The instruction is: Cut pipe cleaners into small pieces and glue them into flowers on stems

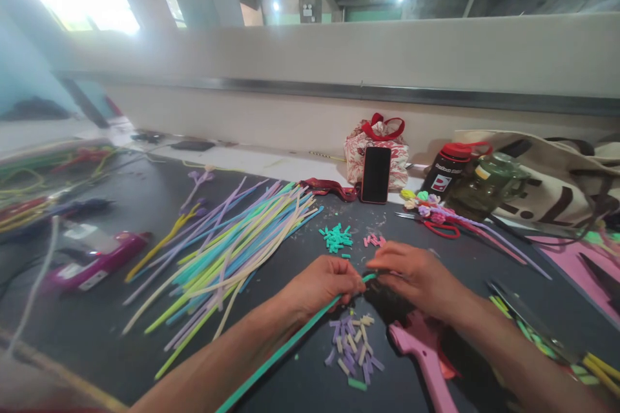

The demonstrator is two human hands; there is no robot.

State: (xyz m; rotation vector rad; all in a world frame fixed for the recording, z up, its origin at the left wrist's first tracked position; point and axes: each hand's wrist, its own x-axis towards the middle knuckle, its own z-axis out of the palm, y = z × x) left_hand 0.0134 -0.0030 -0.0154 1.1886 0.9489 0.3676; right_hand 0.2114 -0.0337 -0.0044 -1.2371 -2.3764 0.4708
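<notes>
Left hand [329,281]: pinches the green stem [290,342] near its tip, the rest trailing between 7 and 8 o'clock
Right hand [419,271]: fingers curved at that tip; cannot tell whether they pinch it
Green bits [338,240]: 11 o'clock from the tip
Pink bits [372,241]: 12 o'clock
Lilac-and-cream bits [351,341]: just past 6 o'clock
Pink tool [422,352]: 5 o'clock
Stem pile [242,258]: just past 9 o'clock
Phone [375,174]: 12 o'clock, upright beyond the pink bits
</notes>
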